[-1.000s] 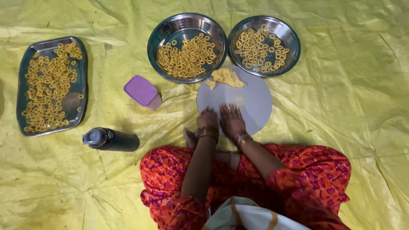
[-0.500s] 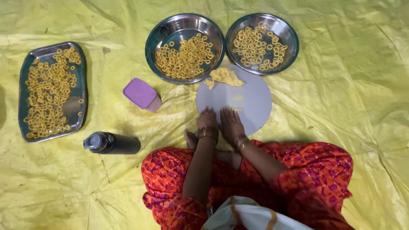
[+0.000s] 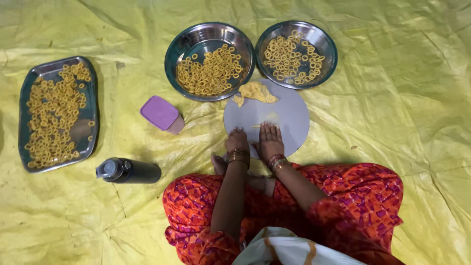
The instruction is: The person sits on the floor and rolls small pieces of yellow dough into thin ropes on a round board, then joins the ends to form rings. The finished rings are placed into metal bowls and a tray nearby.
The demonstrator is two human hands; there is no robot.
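Both palms lie flat and unclenched on the round grey board [image 3: 289, 115]: left hand [image 3: 237, 141] beside right hand [image 3: 270, 140], grasping nothing, pressing a thin yellow dough strip [image 3: 259, 125], apparently to roll it. A dough lump [image 3: 256, 92] waits at the board's twelve o'clock, within reach. Steel bowls [image 3: 182, 46] [image 3: 327, 45] and a tray [image 3: 93, 105] at nine o'clock hold rings. A purple-lidded box [image 3: 160, 113] and a black bottle [image 3: 130, 171] lie left.

A round grey board [image 3: 289, 115] is lying flat on the yellow sheet. A thin yellow dough strip [image 3: 262, 125] is lying at its middle, a ragged dough lump [image 3: 256, 91] sitting at its far edge.
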